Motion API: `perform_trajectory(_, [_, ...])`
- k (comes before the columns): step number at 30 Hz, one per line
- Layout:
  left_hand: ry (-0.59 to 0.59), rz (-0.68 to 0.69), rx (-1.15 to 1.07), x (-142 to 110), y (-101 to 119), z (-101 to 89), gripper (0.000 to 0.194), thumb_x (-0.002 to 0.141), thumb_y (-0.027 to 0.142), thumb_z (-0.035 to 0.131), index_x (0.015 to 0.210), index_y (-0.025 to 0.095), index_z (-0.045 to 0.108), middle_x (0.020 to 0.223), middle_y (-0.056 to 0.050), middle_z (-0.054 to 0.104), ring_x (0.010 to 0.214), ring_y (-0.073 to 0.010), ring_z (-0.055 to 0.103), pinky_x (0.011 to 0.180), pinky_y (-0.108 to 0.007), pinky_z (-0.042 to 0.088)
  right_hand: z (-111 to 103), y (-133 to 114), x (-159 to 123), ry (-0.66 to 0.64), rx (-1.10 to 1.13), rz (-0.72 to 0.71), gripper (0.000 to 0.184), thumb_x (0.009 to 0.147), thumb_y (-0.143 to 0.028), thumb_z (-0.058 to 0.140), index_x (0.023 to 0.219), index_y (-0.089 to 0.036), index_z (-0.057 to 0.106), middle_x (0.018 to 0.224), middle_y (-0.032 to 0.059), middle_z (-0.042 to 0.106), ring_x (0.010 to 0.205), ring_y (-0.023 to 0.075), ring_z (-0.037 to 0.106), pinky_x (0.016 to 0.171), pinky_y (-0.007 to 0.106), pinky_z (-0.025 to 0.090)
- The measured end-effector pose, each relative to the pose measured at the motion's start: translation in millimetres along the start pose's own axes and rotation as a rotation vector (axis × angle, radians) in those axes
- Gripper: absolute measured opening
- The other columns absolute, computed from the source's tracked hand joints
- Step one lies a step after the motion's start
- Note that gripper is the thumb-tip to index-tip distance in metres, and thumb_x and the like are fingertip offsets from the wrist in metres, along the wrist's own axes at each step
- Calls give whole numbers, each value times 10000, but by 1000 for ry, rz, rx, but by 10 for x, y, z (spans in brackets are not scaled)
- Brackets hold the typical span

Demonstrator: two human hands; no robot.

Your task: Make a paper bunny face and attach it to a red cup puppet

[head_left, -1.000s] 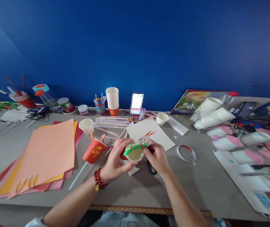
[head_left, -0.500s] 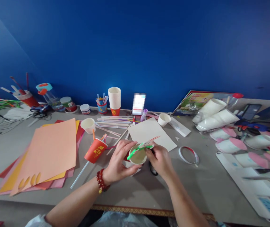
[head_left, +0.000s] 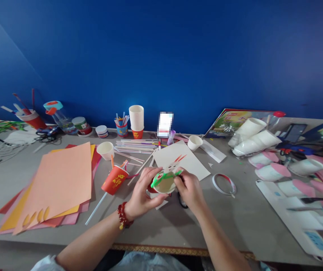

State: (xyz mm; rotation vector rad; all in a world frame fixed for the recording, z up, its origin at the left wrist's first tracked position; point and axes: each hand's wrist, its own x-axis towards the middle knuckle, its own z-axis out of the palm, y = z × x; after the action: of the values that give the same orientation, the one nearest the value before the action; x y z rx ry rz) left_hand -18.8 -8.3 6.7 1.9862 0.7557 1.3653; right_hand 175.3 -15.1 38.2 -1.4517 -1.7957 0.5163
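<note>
Head-worn view, facing forward-down over table [head_left: 229,229].

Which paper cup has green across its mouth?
The cup in the left hand, with the right hand at its green strip; the others are unheld.

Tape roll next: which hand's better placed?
Right, I'd judge: the right hand is nearer the tape roll and is only at one end of the green strip. The left hand grips the cup, so could steady it meanwhile.
</note>
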Motion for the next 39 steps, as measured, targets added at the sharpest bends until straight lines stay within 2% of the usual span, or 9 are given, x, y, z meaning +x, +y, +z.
perform_trajectory(3, [59,-32,-98,-31,-77,19,652,790,325,764,1387,257,510,1316,-135,575,1213,-315,537,1035,-460,445,3,-12,-3,7,131,20,217,879,-262,473,684,-241,380,551,-58,408,494,124,401,505,231,320])
perform_trajectory(6, [96,-176,-302,-57,-141,53,606,812,335,749,1363,225,523,1350,-143,573,1218,-308,562,1047,-453,451,-3,-8,-13,-18,249,14,284,926,-334,502,688,-232,386,594,-54,398,539,117,394,527,230,326])
perform_trajectory(10, [128,-335,-524,-52,-155,89,626,798,348,766,1360,202,532,1330,-145,606,1200,-306,593,1040,-439,475,-28,32,-30,28,250,-8,357,971,-382,485,669,-222,381,585,-54,368,544,114,362,542,249,298])
perform_trajectory(14, [183,-413,-716,-29,-159,95,620,816,345,751,1382,222,531,1355,-138,610,1253,-318,571,1065,-439,465,-31,76,-36,74,370,39,382,1013,-389,409,675,-213,428,591,-39,418,541,116,383,526,255,302])
perform_trajectory(17, [207,-457,-793,-17,-158,89,597,825,335,743,1379,237,544,1391,-127,591,1304,-331,532,1078,-447,457,1,79,-35,71,537,97,282,981,-402,507,774,-210,520,633,-38,487,538,110,429,505,238,339])
perform_trajectory(20, [193,-449,-814,-17,-148,82,576,829,317,740,1372,247,558,1406,-113,585,1335,-333,504,1106,-451,432,40,61,-38,71,645,97,182,934,-391,601,898,-214,583,737,-22,561,571,103,483,514,223,392])
perform_trajectory(24, [143,-416,-801,-57,-174,76,563,859,291,710,1393,256,537,1434,-107,563,1351,-321,491,1134,-447,402,75,52,-53,71,708,100,164,928,-378,619,931,-215,612,778,-7,588,569,97,491,488,207,404])
perform_trajectory(33, [121,-367,-720,-73,-160,90,586,822,289,753,1367,244,544,1348,-117,629,1237,-300,591,1059,-419,477,113,83,-83,104,609,99,167,940,-371,611,882,-214,605,703,-27,563,542,92,491,489,197,418])
perform_trajectory(39, [122,-385,-761,-64,-162,96,577,830,278,745,1369,257,542,1391,-107,597,1278,-303,561,1086,-425,455,132,84,-85,139,606,90,152,940,-371,610,920,-220,608,761,-10,597,620,106,540,543,196,442])
